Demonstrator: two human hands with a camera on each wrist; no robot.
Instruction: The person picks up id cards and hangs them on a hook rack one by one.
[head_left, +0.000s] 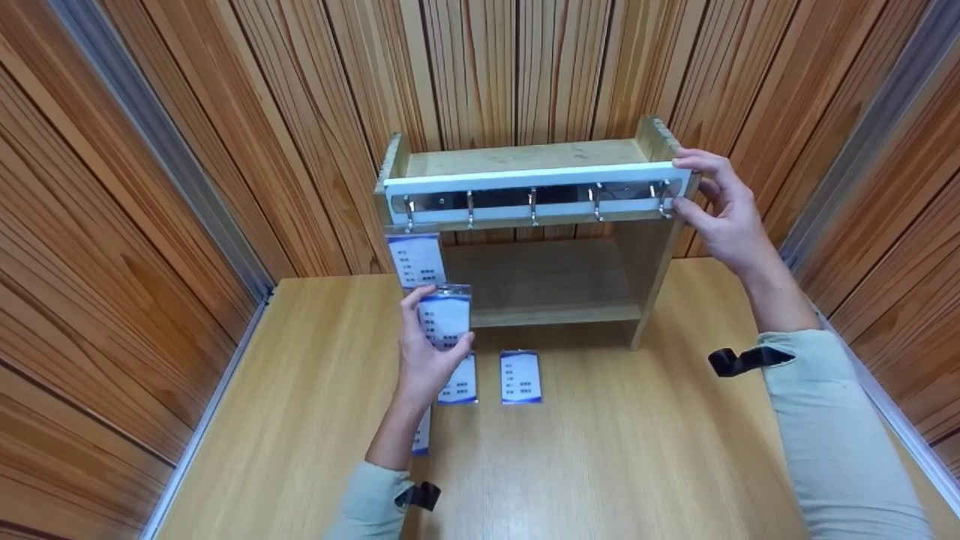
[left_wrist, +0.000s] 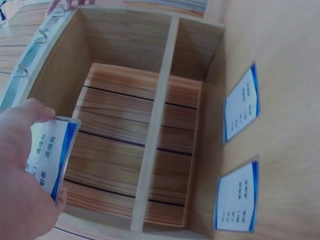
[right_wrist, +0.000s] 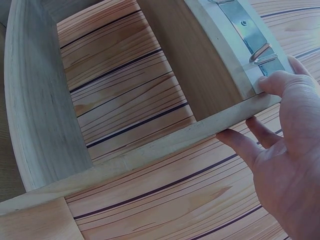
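My left hand (head_left: 429,360) pinches a name badge (head_left: 448,311) in a clear plastic sleeve between thumb and fingers, upright in front of the wooden shelf (head_left: 555,281). Behind it, another badge (head_left: 415,259) hangs below the leftmost hook of a white-framed hook rail (head_left: 495,180). At the rail's right end my right hand (head_left: 724,206) grips, its thumb on the front near the last hook (right_wrist: 262,52). Its other fingers reach over the top and against the side panel (right_wrist: 135,156).
On the table (head_left: 600,435) lie a badge (head_left: 520,377) and, partly behind my left hand, a second badge (head_left: 459,382). A further badge (head_left: 421,435) is mostly covered by my left forearm. Wood-plank walls (head_left: 495,67) enclose the back and sides.
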